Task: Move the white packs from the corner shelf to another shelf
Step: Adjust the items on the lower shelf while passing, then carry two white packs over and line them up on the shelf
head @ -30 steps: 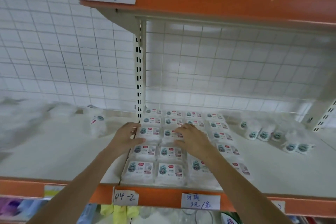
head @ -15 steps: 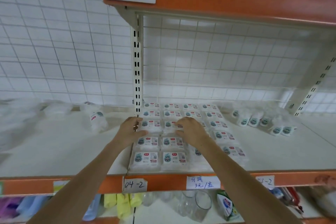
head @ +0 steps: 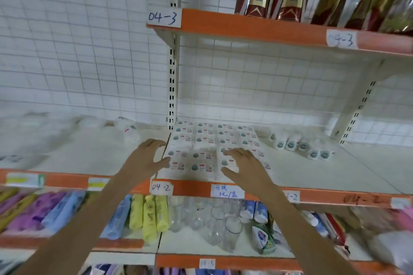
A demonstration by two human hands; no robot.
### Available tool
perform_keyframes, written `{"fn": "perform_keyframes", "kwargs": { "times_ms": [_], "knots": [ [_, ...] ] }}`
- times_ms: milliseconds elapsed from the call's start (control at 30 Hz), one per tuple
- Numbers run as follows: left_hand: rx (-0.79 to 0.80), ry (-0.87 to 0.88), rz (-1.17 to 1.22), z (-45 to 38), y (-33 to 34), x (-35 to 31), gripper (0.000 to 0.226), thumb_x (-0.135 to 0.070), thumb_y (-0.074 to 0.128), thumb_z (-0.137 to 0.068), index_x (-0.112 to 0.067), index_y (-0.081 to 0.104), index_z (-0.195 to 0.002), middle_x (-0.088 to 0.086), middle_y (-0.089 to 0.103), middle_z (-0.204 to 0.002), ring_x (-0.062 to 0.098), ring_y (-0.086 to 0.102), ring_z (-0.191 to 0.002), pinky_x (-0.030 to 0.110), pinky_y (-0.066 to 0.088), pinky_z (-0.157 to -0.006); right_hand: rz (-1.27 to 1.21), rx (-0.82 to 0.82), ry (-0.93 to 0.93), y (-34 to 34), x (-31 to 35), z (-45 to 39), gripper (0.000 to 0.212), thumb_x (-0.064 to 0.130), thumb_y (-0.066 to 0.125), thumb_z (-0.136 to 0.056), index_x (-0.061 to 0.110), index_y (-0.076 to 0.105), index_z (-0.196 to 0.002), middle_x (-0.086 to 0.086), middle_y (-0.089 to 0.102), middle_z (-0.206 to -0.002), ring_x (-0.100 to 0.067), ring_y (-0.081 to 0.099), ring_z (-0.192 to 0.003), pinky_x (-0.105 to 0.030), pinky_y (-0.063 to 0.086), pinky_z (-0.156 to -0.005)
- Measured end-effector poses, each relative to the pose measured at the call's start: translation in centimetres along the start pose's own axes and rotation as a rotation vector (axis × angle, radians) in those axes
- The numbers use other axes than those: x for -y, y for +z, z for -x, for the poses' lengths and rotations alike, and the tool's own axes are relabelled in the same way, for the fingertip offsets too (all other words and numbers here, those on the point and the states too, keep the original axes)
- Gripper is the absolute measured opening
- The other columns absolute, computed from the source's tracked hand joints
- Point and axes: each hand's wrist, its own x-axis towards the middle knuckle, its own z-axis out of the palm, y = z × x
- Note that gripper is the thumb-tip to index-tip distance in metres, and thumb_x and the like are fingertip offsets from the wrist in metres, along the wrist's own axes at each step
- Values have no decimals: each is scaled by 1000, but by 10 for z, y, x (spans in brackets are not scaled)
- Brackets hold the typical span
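White packs: laid flat in tidy rows on the shelf tagged 04-2, starting just right of the slotted upright post, labels up, edges touching, likely so the block can be squared and counted. Left hand rests at the block's post-side edge, fingers spread and straight, gripping nothing. Right hand lies on the front packs further from the post, fingers apart, pressing flat. Loose small white items sit beyond, far side from the post.

My left hand and right hand are bare. Both forearms are bare too, with no sleeve in view.
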Motion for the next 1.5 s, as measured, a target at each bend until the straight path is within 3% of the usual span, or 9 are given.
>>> {"fn": "perform_keyframes", "kwargs": {
  "times_ms": [100, 267, 367, 500, 600, 733, 900, 1167, 1500],
  "knots": [
    [-14, -43, 13, 57, -3, -9, 76, -63, 40, -68, -11, 56, -120, 6, 57, -114, 22, 56, -104, 33, 45, -88, -58, 11, 2, 1, -1, 52, 46, 44, 51, -87, 25, 47, -129, 5, 47, -133, -17, 43, -122, -31, 35, -99],
    [50, -41, -216, 160, -2, -29, 54, -49, 43, -68, -13, 69, -99, 5, 69, -87, 24, 68, -72, 31, 54, -58, -176, 142, -5, 22, 6, 122, 44, 42, 55, -87, 25, 48, -128, 6, 48, -131, -15, 45, -122, -30, 38, -99],
    [167, -164, -220, 218, -8, -28, 64, -57, 36, -70, -17, 64, -111, 3, 65, -105, 21, 65, -91, 32, 54, -71, -244, 235, -48, 42, 27, 147, 42, 39, 57, -88, 29, 47, -128, 9, 45, -132, -12, 41, -124, -29, 35, -101],
    [141, -327, -262, 281, -33, -19, 73, -64, 32, -71, -24, 49, -130, -2, 51, -130, 17, 50, -118, 28, 44, -91, -337, 338, -162, 66, 73, 164, 41, 39, 55, -90, 29, 46, -128, 10, 44, -132, -9, 41, -123, -27, 34, -101],
    [143, -430, -316, 316, -56, -7, 58, -50, 49, -87, -24, 38, -137, -5, 42, -139, 13, 42, -126, 23, 36, -96, -387, 401, -223, 80, 112, 165, 41, 39, 53, -91, 29, 44, -130, 12, 43, -130, -9, 42, -121, -26, 36, -99],
    [119, -555, -333, 351, -85, 20, 56, -44, 53, -88, -25, 37, -138, -4, 41, -140, 12, 40, -126, 23, 36, -96, -398, 448, -305, 96, 162, 160, 43, 42, 53, -90, 32, 41, -130, 21, 37, -116, -4, 43, -117, -19, 35, -93],
    [52, -626, -310, 370, -119, 63, 52, -41, 54, -88, -28, 39, -136, -7, 42, -138, 9, 44, -121, 20, 38, -93, -433, 465, -339, 120, 223, 136, 44, 42, 54, -89, 37, 40, -130, 24, 38, -117, 0, 43, -116, -17, 36, -90],
    [53, -534, -181, 359, -179, 160, 58, -52, 50, -81, -25, 45, -132, -7, 47, -129, 11, 49, -115, 22, 42, -90, -449, 393, -267, 146, 313, 94, 44, 44, 53, -89, 35, 41, -131, 20, 41, -122, -4, 42, -120, -21, 39, -93],
    [-2, -332, -13, 293, -214, 240, 47, -29, 63, -86, -18, 48, -130, -8, 52, -124, 10, 49, -114, 23, 41, -92, -423, 228, -162, 152, 351, 42, 43, 37, 57, -88, 30, 45, -129, 14, 44, -129, -7, 44, -121, -21, 37, -91]
  ]
}}
